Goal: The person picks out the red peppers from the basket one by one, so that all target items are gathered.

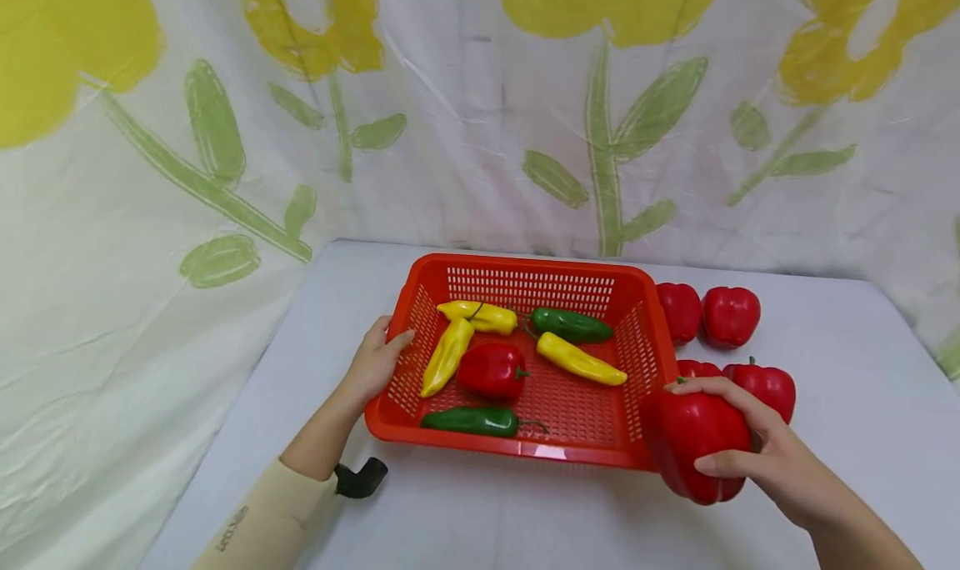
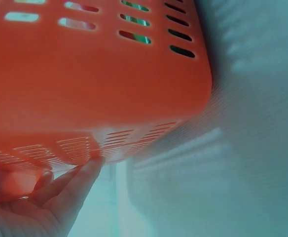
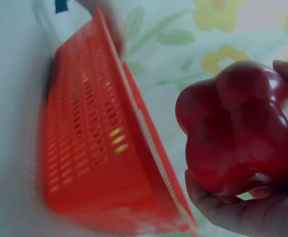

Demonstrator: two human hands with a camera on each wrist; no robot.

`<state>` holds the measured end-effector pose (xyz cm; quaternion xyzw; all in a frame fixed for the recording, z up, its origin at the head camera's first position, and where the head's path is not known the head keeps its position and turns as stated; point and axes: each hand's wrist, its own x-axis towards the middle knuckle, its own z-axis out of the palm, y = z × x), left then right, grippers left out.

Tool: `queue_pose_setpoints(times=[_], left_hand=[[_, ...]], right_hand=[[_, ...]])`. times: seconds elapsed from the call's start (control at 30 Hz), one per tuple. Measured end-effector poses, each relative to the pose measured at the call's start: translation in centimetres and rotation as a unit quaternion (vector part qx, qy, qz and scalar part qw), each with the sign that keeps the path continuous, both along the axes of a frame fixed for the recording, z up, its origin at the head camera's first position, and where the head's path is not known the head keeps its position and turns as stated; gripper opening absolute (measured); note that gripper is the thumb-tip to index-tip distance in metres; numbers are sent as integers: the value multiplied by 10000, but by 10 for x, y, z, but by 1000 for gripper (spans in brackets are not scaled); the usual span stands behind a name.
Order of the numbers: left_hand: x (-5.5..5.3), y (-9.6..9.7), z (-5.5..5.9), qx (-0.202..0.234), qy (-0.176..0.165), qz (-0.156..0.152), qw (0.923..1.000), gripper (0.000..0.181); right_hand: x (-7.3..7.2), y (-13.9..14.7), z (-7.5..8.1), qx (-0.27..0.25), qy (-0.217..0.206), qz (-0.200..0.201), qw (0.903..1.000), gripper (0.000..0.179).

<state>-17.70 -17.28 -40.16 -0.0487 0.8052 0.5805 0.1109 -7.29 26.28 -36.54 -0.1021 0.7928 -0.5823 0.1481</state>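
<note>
My right hand [image 1: 765, 445] holds a red bell pepper [image 1: 705, 445] between thumb and fingers, close by the right front corner of a red-orange plastic basket [image 1: 525, 447]. In the right wrist view the lobed underside of this bell pepper [image 3: 237, 128] faces the camera, apart from the basket wall [image 3: 85, 118]. My left hand [image 1: 378, 362] grips the basket's left rim, thumb over the top and fingers beneath against the slotted side. Inside the basket lie a red bell pepper [image 1: 493, 372], several yellow peppers [image 1: 581, 359] and two long green peppers [image 1: 471, 421].
Several more red bell peppers [image 1: 731, 316] stand on the white table [image 1: 832, 345] right of the basket, partly hidden by it and my right hand. A black curved piece [image 1: 362, 478] is at my left sleeve. A flower-patterned cloth [image 1: 465, 120] hangs behind the table.
</note>
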Motion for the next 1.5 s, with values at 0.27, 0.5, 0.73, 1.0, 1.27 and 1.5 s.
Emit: queue_pose_setpoints(times=[0.27,0.5,0.73,1.0,1.27,1.5], left_hand=[[-1,1,0,58,-6,-1,10000,40],[-2,1,-1,25,37,-4,10000,40],[-2,1,-2,31,57,-37,10000,39],[0,1,0,60,-7,-37,10000,40],[-1,1,0,-24,-13,-17,10000,40],[-1,0,-2,-37,-47,-44,10000,39]], right_hand=[[12,19,-12,87,-476,-206,9986,71],[18,25,-17,102,-746,-281,9968,71],[26,35,-21,290,-1202,-367,9916,71],[30,50,-32,487,-1373,-764,9864,71],[27,57,-48,7,-1851,-585,9810,63],[25,55,-62,-43,-2105,-582,9758,59]])
